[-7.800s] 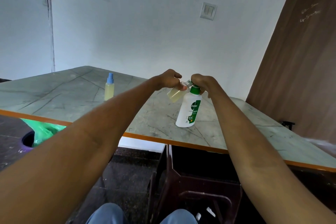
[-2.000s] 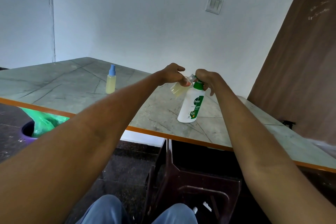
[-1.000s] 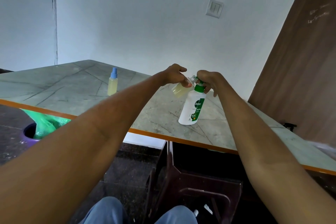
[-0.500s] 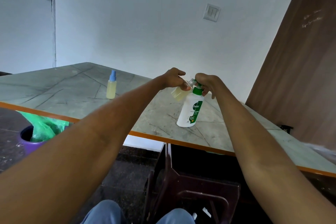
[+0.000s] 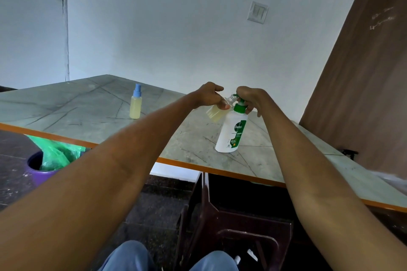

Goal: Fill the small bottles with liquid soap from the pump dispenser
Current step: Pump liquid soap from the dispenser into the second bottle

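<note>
A white pump dispenser (image 5: 231, 133) with a green label and green pump stands on the marble-patterned table (image 5: 92, 114). My right hand (image 5: 250, 98) lies closed over its pump head. My left hand (image 5: 209, 95) grips a small clear bottle (image 5: 214, 113), tilted with its open neck against the pump's nozzle; yellowish liquid fills its lower part. A second small bottle (image 5: 135, 103), holding yellow liquid and capped with a blue spray top, stands upright on the table to the left, apart from both hands.
The table has an orange front edge. A dark brown plastic stool (image 5: 233, 224) stands under it in front of my knees. A purple bin (image 5: 40, 171) with a green bag sits on the floor at the left. A brown door (image 5: 363, 86) is on the right.
Both hands stay at the pump and the tilted bottle. Only the head camera shifts a little; nothing was let go or picked up.
</note>
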{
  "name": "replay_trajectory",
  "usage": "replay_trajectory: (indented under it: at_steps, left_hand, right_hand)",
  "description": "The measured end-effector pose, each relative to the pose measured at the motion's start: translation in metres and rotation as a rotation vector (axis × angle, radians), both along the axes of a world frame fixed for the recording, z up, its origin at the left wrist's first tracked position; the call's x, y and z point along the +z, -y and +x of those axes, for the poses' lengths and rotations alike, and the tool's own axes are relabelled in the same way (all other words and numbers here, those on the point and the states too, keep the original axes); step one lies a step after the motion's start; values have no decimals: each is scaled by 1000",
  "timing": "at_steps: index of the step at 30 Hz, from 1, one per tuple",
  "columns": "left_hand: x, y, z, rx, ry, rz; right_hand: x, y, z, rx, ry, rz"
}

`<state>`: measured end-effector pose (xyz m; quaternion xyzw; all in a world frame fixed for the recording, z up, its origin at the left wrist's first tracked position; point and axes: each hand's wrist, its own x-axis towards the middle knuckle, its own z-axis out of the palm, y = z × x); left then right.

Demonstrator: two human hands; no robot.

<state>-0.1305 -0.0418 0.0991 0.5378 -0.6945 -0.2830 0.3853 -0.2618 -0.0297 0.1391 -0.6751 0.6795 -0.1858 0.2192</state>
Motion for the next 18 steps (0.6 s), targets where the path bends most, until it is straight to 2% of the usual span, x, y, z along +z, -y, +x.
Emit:
replay_trajectory:
  at_steps: [18]
  left_hand:
    - [3, 0, 0, -10, -21, -5]
  right_hand:
    - [-2, 7, 1, -13, 6, 25]
